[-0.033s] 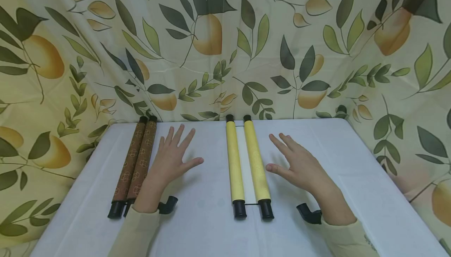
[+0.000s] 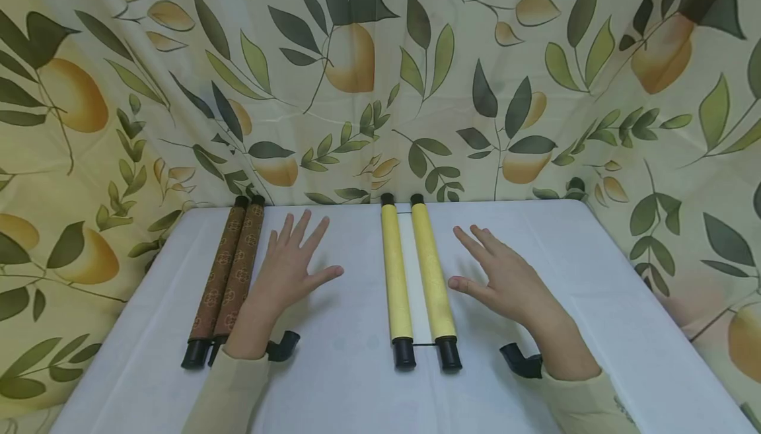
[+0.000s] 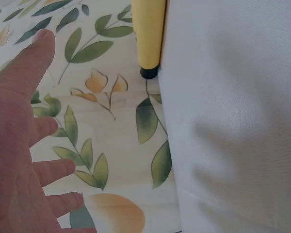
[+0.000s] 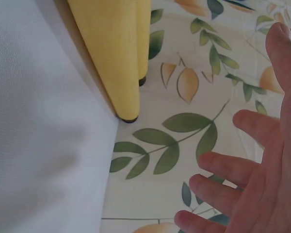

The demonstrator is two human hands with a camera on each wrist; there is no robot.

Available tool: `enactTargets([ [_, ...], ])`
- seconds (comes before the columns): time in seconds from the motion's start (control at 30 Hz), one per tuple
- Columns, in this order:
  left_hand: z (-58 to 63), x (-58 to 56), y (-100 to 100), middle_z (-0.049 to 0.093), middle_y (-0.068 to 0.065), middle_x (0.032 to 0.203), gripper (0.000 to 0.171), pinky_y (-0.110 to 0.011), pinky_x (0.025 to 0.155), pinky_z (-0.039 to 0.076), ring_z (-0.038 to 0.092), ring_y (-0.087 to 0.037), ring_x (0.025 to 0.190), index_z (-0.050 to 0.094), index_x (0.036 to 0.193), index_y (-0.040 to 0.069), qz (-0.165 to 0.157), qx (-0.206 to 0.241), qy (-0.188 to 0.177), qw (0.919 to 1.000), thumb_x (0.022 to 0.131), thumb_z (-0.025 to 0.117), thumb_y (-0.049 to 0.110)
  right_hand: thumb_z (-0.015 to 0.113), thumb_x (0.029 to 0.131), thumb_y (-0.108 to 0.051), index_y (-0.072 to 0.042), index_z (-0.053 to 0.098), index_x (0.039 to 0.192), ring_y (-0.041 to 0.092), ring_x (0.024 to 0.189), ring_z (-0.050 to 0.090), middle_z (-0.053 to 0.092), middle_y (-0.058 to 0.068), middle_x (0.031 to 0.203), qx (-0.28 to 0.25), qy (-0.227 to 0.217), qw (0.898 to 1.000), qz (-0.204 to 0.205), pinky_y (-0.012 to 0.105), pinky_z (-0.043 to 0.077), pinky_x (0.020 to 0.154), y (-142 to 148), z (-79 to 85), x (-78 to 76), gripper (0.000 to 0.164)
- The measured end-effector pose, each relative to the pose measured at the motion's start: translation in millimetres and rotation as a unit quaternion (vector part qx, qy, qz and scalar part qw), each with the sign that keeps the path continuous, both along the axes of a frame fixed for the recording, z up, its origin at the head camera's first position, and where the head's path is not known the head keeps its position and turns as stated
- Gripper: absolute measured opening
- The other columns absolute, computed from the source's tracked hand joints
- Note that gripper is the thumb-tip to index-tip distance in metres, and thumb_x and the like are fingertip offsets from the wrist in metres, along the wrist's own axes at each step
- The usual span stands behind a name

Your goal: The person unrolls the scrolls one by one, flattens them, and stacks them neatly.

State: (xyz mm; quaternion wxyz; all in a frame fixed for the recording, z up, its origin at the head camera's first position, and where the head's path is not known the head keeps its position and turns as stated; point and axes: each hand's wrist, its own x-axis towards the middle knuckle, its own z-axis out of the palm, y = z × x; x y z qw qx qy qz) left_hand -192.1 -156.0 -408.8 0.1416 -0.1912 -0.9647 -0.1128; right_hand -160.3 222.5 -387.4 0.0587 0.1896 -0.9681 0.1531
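A yellow scroll [image 2: 436,269] lies lengthwise on the table, its two rolls side by side with a narrow white strip between them and black knobs at the ends. To its right my right hand [image 2: 505,275] hovers over the cloth, fingers spread, thumb nearest the roll. A brown patterned scroll [image 2: 217,275], also in two rolls with black ends, lies at the left. My left hand [image 2: 285,269] is held above the table beside it, fingers splayed, the wrist hiding part of its near end. Both hands are empty. In the right wrist view, the yellow rolls [image 4: 111,58] reach the table's far edge.
A white cloth covers the table [image 2: 345,381]. Behind it and at both sides hangs a curtain [image 2: 446,123] printed with leaves and orange fruit. Black wrist mounts [image 2: 521,360] stick out from under both wrists.
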Motion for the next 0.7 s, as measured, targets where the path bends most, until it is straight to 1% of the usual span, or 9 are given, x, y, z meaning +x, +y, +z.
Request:
enactTargets([
  [0.1,-1.1,-0.1,0,0.015,-0.012,0.152,0.09,-0.063,0.102,0.014,0.007,-0.039,0.137,0.019,0.147,0.028,-0.002,-0.002,-0.005,1.0,0.075,0.042,0.077,0.048,0.081,-0.067,-0.035,0.015,0.146,0.034,0.135,0.022,0.021,0.009,0.15,0.001,-0.001,1.0,0.003,0.059,0.03,0.096,-1,0.8,1.1,0.08],
  [0.2,-3.3,0.8,1,0.015,-0.011,0.152,0.088,-0.063,0.102,0.014,0.006,-0.038,0.137,0.017,0.147,0.03,-0.012,-0.004,-0.013,0.9998,0.076,0.041,0.077,0.048,0.081,-0.066,-0.033,0.018,0.146,0.034,0.135,0.023,0.022,0.009,0.15,-0.001,-0.005,1.0,0.012,0.059,0.03,0.096,-2,0.6,2.6,0.079],
  [0.3,-6.4,2.4,9,0.017,-0.01,0.151,0.084,-0.063,0.101,0.017,0.01,-0.039,0.137,0.02,0.146,0.031,-0.037,0.003,-0.011,0.9993,0.078,0.043,0.074,0.049,0.082,-0.064,-0.032,0.023,0.145,0.032,0.134,0.025,0.023,0.006,0.15,-0.007,-0.012,1.0,0.025,0.057,0.031,0.096,-3,-2.0,3.4,0.075],
  [0.37,-10.8,5.5,16,0.015,-0.01,0.152,0.081,-0.063,0.101,0.02,0.013,-0.038,0.136,0.022,0.146,0.032,-0.072,0.015,-0.02,0.9971,0.079,0.045,0.071,0.048,0.084,-0.062,-0.031,0.027,0.144,0.03,0.134,0.026,0.023,0.003,0.15,-0.01,-0.027,0.999,0.041,0.056,0.031,0.098,-6,-6.6,3.9,0.071],
  [0.43,-16.0,8.9,27,0.011,-0.009,0.153,0.077,-0.061,0.1,0.022,0.017,-0.036,0.136,0.024,0.145,0.033,-0.114,0.022,-0.039,0.9924,0.08,0.047,0.068,0.047,0.086,-0.06,-0.031,0.031,0.143,0.028,0.133,0.028,0.025,0.001,0.15,-0.006,-0.045,0.997,0.06,0.054,0.032,0.098,-12,-12.5,4.1,0.065],
  [0.5,-21.9,12.4,40,0.006,-0.007,0.154,0.074,-0.06,0.101,0.023,0.016,-0.032,0.137,0.024,0.144,0.036,-0.158,0.022,-0.071,0.9847,0.082,0.047,0.067,0.047,0.088,-0.057,-0.031,0.035,0.141,0.026,0.133,0.03,0.027,0.001,0.149,0.006,-0.063,0.994,0.087,0.052,0.032,0.099,-18,-18.2,4.1,0.061],
  [0.53,-24.5,14.1,47,0.004,-0.005,0.154,0.073,-0.06,0.101,0.024,0.015,-0.031,0.137,0.023,0.144,0.037,-0.178,0.015,-0.087,0.9801,0.082,0.047,0.066,0.046,0.089,-0.056,-0.031,0.036,0.141,0.024,0.132,0.031,0.028,0.0,0.148,0.016,-0.069,0.992,0.102,0.05,0.033,0.099,-20,-21.0,4.2,0.058],
  [0.63,-29.7,16.8,66,0.005,-0.001,0.154,0.068,-0.061,0.1,0.024,0.011,-0.029,0.138,0.022,0.143,0.041,-0.217,-0.029,-0.114,0.9691,0.084,0.042,0.067,0.048,0.09,-0.052,-0.03,0.042,0.138,0.021,0.131,0.034,0.033,0.0,0.146,0.044,-0.06,0.987,0.141,0.045,0.035,0.099,-24,-27.6,5.0,0.053],
  [0.7,-31.2,18.1,75,0.008,0.001,0.154,0.064,-0.062,0.1,0.022,0.01,-0.029,0.139,0.022,0.142,0.043,-0.235,-0.063,-0.122,0.9622,0.085,0.038,0.067,0.049,0.09,-0.05,-0.029,0.045,0.136,0.02,0.13,0.035,0.035,-0.001,0.145,0.06,-0.046,0.984,0.159,0.042,0.036,0.099,-23,-31.4,6.0,0.05],
])
